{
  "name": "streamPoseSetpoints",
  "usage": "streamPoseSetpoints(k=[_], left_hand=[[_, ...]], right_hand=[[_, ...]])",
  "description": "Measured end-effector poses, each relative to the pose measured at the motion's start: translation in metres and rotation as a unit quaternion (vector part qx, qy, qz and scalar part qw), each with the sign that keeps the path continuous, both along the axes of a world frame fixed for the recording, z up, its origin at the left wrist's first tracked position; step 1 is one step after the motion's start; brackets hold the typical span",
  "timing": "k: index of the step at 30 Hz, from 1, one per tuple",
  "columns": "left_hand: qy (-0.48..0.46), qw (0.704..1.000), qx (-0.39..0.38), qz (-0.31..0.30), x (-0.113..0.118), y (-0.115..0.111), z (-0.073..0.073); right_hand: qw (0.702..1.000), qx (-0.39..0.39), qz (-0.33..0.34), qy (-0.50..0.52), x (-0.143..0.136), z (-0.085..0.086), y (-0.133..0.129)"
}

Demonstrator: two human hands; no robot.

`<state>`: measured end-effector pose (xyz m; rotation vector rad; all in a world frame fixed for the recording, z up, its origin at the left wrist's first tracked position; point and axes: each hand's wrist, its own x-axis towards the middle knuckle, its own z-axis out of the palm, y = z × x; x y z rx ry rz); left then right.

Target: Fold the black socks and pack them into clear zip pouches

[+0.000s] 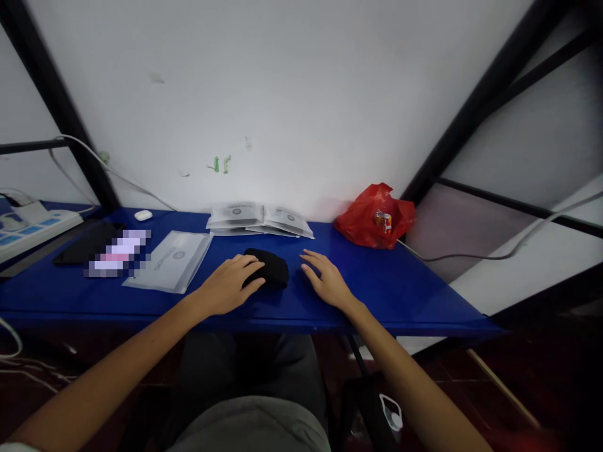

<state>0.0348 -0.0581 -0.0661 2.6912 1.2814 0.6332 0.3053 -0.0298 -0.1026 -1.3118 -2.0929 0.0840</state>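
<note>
A small folded black fabric item (270, 269) lies on the blue table in front of me. My left hand (233, 282) rests at its left edge, fingers stretched out and thumb apart, the fingertips touching the fabric. What exactly the item is, I cannot tell. To its right, separated by a strip of bare tabletop, my right hand (328, 280) lies on the table, open, with nothing in it. Left of my left hand is a flat frosted plastic zip bag (167, 260) with grey printing.
Stacked frosted bags (240, 215) lie against the wall. A crumpled red plastic bag (372, 220) sits at back right. On the left are a phone (120, 253), a black flat item (85, 242), a white earbud case (143, 215) and a power strip (42, 229) with cables.
</note>
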Motion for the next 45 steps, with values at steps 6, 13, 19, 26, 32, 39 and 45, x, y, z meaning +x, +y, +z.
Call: streamPoseSetpoints(k=[6,13,19,26,32,39,45], left_hand=[[-0.056,0.996,-0.015,0.071,-0.018,0.01,-0.014],[-0.053,0.995,-0.052,0.067,-0.028,0.014,-0.038],[-0.053,0.994,-0.043,0.084,-0.033,0.014,-0.042],[-0.042,0.994,-0.01,0.103,-0.038,0.019,-0.047],[-0.034,0.991,-0.006,0.126,-0.04,0.022,-0.046],[-0.026,0.988,0.011,0.149,-0.039,0.022,-0.049],[0.024,0.972,0.057,0.226,-0.046,0.023,-0.034]], right_hand=[[0.992,0.001,0.126,-0.003,-0.051,0.033,-0.008],[0.971,-0.07,0.204,-0.104,-0.071,0.009,-0.002],[0.973,-0.065,0.197,-0.103,-0.069,0.002,0.0],[0.979,-0.064,0.179,-0.068,-0.075,0.019,0.006],[0.976,-0.053,0.2,-0.063,-0.086,0.025,0.014],[0.975,-0.032,0.196,-0.102,-0.099,0.005,0.023],[0.983,-0.011,0.147,-0.112,-0.091,-0.007,0.04]])
